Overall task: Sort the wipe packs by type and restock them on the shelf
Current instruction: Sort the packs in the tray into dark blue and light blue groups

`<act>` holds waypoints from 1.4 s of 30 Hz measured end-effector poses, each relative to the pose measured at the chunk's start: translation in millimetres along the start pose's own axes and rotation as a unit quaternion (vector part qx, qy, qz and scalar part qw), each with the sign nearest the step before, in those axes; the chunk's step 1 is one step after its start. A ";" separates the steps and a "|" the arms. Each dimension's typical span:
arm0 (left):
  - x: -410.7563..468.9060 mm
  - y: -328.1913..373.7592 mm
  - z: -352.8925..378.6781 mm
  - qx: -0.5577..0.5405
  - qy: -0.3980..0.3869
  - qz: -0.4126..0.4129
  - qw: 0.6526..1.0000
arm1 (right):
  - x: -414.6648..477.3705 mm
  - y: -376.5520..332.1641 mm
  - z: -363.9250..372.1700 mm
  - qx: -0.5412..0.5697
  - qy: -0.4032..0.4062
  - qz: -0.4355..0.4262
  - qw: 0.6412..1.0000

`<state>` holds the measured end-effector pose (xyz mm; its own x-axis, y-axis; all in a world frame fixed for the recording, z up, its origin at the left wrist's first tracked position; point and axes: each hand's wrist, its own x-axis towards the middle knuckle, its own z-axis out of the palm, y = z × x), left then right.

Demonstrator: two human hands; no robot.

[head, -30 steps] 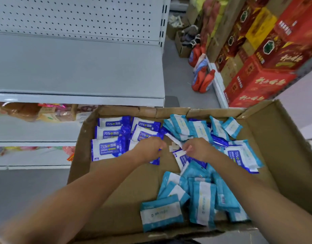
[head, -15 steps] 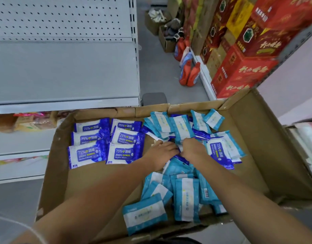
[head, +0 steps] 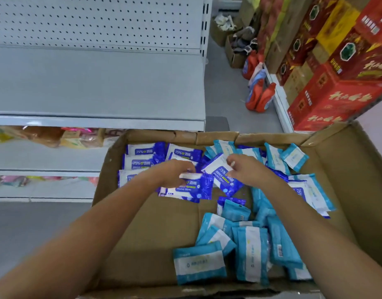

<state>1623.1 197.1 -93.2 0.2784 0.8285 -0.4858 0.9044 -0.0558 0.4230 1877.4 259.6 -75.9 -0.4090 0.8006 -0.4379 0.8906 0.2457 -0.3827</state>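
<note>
Your left hand (head: pixel 175 172) curls round one dark-blue-and-white plastic wipe pack (head: pixel 192 188) in mid-box. Your right hand (head: pixel 249 169) pinches a second dark-blue pack (head: pixel 224 178), tilted, just beside it. Four more dark-blue packs (head: pixel 142 162) lie flat in the far-left corner of the brown cardboard box (head: pixel 347 180). The light-blue packs (head: pixel 252 255) heap along the right, too overlapped to count. The grey metal shelf (head: pixel 99 83) stands beyond, far left.

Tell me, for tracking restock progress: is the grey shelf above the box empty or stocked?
Empty: the grey shelf shows bare metal; the wipe packs are all at the cardboard box.
</note>
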 end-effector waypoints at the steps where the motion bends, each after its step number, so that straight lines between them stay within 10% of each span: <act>1: -11.1 -16.0 -9.0 -0.004 0.006 -0.022 1.000 | 6.0 -16.9 -0.2 0.019 -0.001 -0.028 0.999; 10: -78.7 -100.7 3.4 0.061 0.012 -0.155 0.986 | 44.1 -114.3 81.4 -0.019 -0.099 -0.152 0.983; 18: -75.2 -97.5 28.3 0.225 0.148 -0.153 0.951 | 41.6 -98.4 94.3 -0.079 0.038 -0.136 0.987; 28: 17.6 39.1 45.4 -0.109 0.052 -0.057 0.991 | -15.0 15.2 63.2 -0.008 -0.147 -0.064 0.987; 32: 48.1 65.7 61.7 -0.349 -0.011 -0.138 0.927 | -20.8 33.4 64.9 0.014 -0.124 -0.063 0.990; 42: 103.6 88.5 86.0 -0.651 0.162 -0.291 0.682 | -29.9 95.4 12.3 0.059 -0.078 -0.003 0.995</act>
<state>1759.8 230.1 -171.9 -0.2812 0.5905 -0.7565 -0.2818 0.7027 0.6533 1972.2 252.4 -109.3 -0.4485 0.7019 -0.5533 0.8621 0.1763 -0.4751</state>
